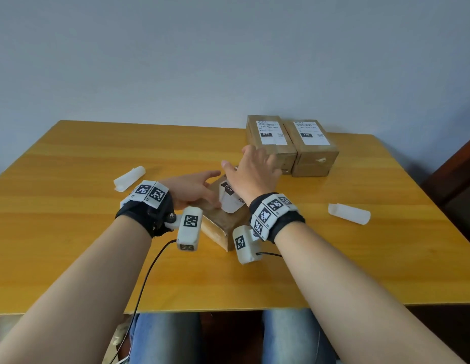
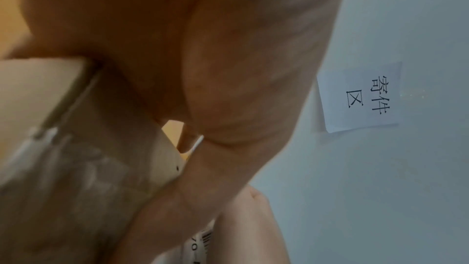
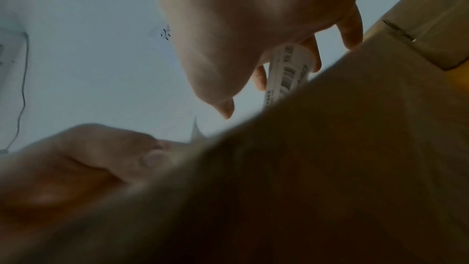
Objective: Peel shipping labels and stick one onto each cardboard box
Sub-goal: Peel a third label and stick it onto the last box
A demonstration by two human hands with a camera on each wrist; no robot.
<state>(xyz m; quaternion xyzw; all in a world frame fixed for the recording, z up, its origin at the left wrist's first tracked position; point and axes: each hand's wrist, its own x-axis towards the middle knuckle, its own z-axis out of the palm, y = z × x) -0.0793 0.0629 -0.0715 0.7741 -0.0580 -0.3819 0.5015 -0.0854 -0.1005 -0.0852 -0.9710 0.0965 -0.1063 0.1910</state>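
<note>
Desk [image 1: 71,158]: yellow wood-grain top, set against a pale wall. Lying directly on it: one cardboard box [image 1: 218,227] near the front middle, skewed to the desk's edges, with a part-curled white label [image 1: 230,199] on its top; two labelled cardboard boxes [image 1: 291,145] at the far right, side by side and touching. Also one curled white backing sheet [image 1: 129,178] left of the middle, a second curled backing sheet [image 1: 349,213] at the right, and a black cable [image 1: 149,269] trailing over the front edge.
</note>
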